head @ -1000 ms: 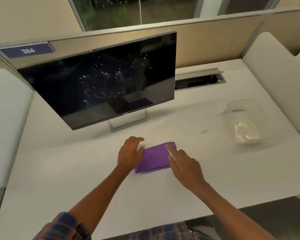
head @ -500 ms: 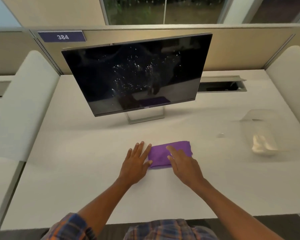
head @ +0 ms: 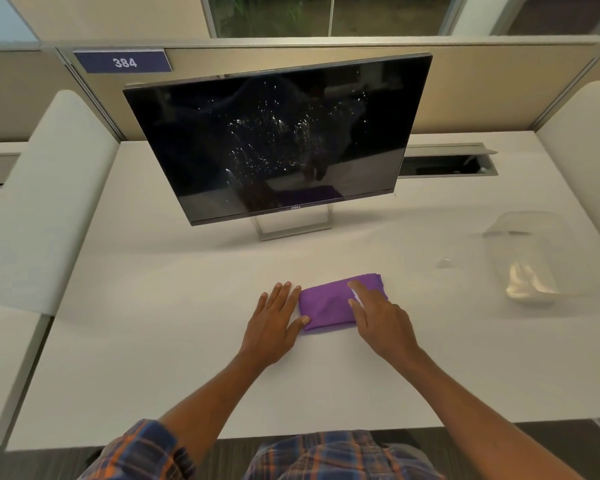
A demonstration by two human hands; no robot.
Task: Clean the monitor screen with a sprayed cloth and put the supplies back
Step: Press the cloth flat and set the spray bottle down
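A folded purple cloth [head: 326,304] lies flat on the white desk [head: 187,358] in front of me. My left hand [head: 274,323] rests flat on the desk with fingers spread, its thumb and fingertips touching the cloth's left edge. My right hand [head: 378,318] lies on the cloth's right part, fingers extended and pressing down on it. Behind the cloth stands the dark monitor [head: 278,133], tilted, its screen speckled with spray droplets around the middle. A clear plastic container [head: 530,254] stands at the right of the desk.
Padded white dividers flank the desk on the left [head: 42,202] and right [head: 582,140]. A cable hatch [head: 447,162] opens in the desk behind the monitor's right side. A beige partition with a sign reading 384 [head: 123,62] runs along the back.
The view has shifted so the monitor and desk sit more central. My left hand has flattened beside the cloth, and my right hand stays on top of it.
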